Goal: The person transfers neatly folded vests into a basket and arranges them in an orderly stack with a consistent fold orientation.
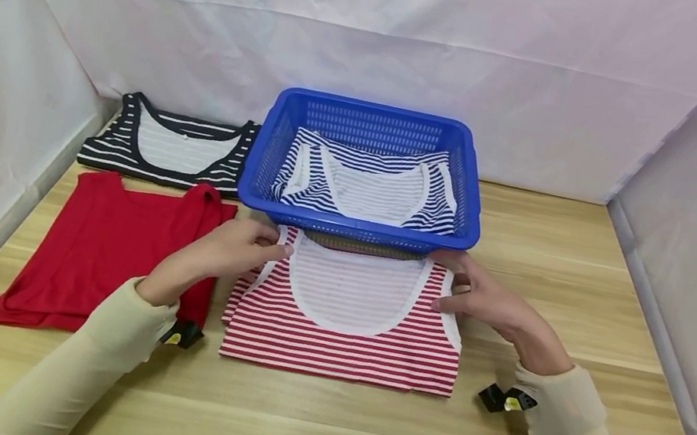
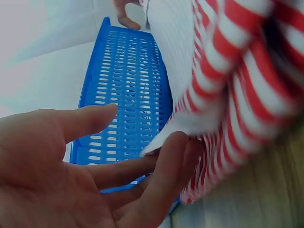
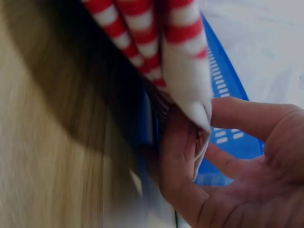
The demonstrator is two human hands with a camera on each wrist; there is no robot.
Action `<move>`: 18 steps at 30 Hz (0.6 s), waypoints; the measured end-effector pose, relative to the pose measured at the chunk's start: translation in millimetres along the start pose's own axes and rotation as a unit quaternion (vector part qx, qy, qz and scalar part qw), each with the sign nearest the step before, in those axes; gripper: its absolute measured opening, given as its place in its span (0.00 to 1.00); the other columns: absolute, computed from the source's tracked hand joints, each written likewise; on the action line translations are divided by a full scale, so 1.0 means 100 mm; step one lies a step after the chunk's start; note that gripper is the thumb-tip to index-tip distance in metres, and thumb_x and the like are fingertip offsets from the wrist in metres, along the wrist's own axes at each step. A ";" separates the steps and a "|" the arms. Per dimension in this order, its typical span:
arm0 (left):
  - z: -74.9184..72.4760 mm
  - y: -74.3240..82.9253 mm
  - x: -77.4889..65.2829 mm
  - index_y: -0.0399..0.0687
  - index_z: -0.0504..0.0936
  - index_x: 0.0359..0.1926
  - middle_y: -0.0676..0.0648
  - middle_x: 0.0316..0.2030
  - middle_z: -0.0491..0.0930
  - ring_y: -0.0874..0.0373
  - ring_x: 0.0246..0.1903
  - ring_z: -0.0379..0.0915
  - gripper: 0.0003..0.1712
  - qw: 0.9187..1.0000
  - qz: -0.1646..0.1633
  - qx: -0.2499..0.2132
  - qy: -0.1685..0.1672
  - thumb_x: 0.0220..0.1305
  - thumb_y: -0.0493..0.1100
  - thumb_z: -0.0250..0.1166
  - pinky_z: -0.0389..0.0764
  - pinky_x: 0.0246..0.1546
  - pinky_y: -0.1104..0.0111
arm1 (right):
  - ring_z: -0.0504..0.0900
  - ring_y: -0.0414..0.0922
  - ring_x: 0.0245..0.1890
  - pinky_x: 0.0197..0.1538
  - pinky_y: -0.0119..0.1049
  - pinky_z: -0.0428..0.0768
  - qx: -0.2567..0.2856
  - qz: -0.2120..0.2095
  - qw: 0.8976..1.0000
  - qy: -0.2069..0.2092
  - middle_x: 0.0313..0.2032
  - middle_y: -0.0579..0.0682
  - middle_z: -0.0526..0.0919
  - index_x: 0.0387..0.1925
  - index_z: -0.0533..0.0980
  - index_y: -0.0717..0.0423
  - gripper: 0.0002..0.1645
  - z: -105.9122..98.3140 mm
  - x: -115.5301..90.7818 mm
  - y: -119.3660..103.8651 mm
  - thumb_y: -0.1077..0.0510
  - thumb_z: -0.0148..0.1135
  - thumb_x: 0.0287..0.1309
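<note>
The left hand (image 1: 238, 249) curls round, the right hand (image 1: 488, 297) pinches, opposite straps (image 1: 430, 290) of the folded red-and-white striped cloth top (image 1: 339, 352) just before the blue slotted plastic basket (image 1: 357, 225). Gripping seems the step; lifting would call for level tension.

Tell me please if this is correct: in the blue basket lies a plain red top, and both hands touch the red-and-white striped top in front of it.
Not quite: the head view shows a blue-and-white striped top in the blue basket, not a plain red one. Both hands do touch the red-and-white striped top.
</note>
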State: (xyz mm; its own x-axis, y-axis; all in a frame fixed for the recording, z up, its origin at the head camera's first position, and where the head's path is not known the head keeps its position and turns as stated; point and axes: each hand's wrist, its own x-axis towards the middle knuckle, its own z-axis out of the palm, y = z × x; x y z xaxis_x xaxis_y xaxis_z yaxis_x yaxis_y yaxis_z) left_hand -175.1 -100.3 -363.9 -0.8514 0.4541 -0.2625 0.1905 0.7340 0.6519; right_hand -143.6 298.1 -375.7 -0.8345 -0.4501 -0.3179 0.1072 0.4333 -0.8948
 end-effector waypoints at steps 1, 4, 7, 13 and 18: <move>0.00 0.01 -0.01 0.44 0.82 0.38 0.48 0.22 0.73 0.56 0.22 0.71 0.18 1.000 0.002 0.014 0.002 0.66 0.55 0.58 0.73 0.23 0.67 | 0.68 0.60 0.52 0.47 0.46 0.73 0.005 0.007 1.000 0.000 0.60 0.60 0.63 0.67 0.58 0.56 0.42 -0.01 -0.01 0.00 0.66 0.65 0.53; 0.01 0.00 -0.01 0.45 0.81 0.39 0.49 0.20 0.73 0.57 0.19 0.71 0.18 0.999 -0.010 0.041 -0.006 0.66 0.55 0.57 0.71 0.20 0.68 | 0.75 0.57 0.46 0.43 0.43 0.77 0.015 0.027 1.000 -0.005 0.55 0.63 0.69 0.65 0.61 0.58 0.36 -0.04 -0.01 0.02 0.68 0.62 0.55; 0.01 -0.02 -0.01 0.45 0.81 0.34 0.50 0.16 0.71 0.57 0.16 0.69 0.21 0.996 -0.038 0.076 -0.009 0.66 0.58 0.56 0.68 0.17 0.70 | 0.76 0.53 0.40 0.40 0.39 0.76 -0.005 0.019 1.000 -0.018 0.48 0.62 0.73 0.58 0.69 0.61 0.26 -0.06 -0.01 0.05 0.67 0.61 0.57; -0.03 -0.13 0.02 0.39 0.79 0.32 0.48 0.20 0.76 0.57 0.17 0.75 0.26 0.996 -0.079 0.039 -0.010 0.66 0.59 0.55 0.75 0.19 0.68 | 0.64 0.53 0.42 0.38 0.39 0.67 -0.062 0.003 0.998 -0.033 0.45 0.56 0.72 0.48 0.79 0.56 0.16 -0.06 -0.01 0.07 0.56 0.65 0.57; -0.04 -0.17 0.03 0.37 0.79 0.39 0.45 0.27 0.80 0.55 0.20 0.79 0.26 0.994 -0.089 -0.032 -0.052 0.66 0.58 0.56 0.80 0.25 0.65 | 0.63 0.53 0.50 0.46 0.43 0.67 -0.062 0.013 0.996 -0.056 0.51 0.53 0.72 0.48 0.80 0.52 0.17 -0.03 -0.01 0.07 0.52 0.66 0.57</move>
State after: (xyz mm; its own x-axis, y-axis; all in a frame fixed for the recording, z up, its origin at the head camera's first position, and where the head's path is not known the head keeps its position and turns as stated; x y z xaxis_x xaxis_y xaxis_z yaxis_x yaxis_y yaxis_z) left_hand -182.5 -112.8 -373.0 -0.8132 0.3725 -0.4472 0.0075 0.7750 0.6319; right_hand -144.2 303.9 -380.6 -0.7661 -0.5182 -0.3801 0.0556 0.5358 -0.8425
